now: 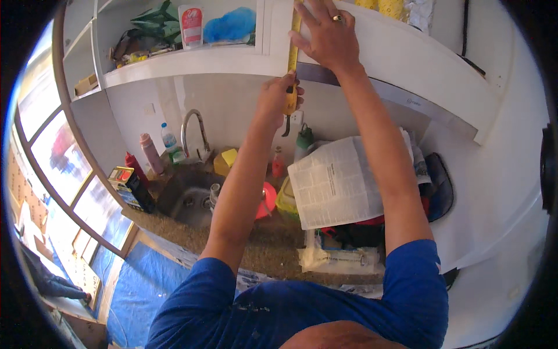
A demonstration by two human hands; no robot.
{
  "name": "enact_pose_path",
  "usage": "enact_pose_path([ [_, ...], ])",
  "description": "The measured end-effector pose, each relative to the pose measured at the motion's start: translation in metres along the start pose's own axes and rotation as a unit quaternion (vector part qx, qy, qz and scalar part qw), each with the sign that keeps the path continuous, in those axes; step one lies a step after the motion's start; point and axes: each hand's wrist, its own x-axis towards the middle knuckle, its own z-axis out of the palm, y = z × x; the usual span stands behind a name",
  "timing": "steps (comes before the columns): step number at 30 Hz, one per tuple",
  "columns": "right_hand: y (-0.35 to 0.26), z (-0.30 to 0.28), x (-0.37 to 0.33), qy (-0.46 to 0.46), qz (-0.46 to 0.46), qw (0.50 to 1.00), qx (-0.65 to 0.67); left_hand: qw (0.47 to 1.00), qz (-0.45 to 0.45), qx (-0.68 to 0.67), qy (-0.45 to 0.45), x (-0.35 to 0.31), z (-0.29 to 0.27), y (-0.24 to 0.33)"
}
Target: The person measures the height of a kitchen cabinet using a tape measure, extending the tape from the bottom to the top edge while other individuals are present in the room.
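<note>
On the open shelf stands a white pouch with a red label, beside a blue bag. On the surface, a yellow-and-black box stands left of the sink; a printed sheet lies right of it. Your left hand is closed on the yellow tape measure. Its blade runs vertically up the white cabinet face. Your right hand presses flat, fingers spread, on the blade's upper end.

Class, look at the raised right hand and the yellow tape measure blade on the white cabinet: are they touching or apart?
Touching. The head view shows the right hand pressed flat over the yellow tape measure blade, pinning it to the white cabinet.
</note>
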Motion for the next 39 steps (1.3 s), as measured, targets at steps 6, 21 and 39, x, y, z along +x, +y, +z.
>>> enact_pose_path([
  [6,-0.001,-0.003,-0.002,-0.013,0.001,1.000,-0.008,1.000,-0.007,0.016,0.023,-0.005,0.006,0.003],
  [21,-0.001,-0.008,-0.002,-0.037,-0.005,0.999,-0.007,0.999,0.002,0.015,0.047,-0.003,-0.013,0.004],
  [39,-0.001,-0.009,0.000,-0.030,0.005,0.999,0.012,0.997,0.001,0.035,0.071,-0.001,-0.039,0.023],
])
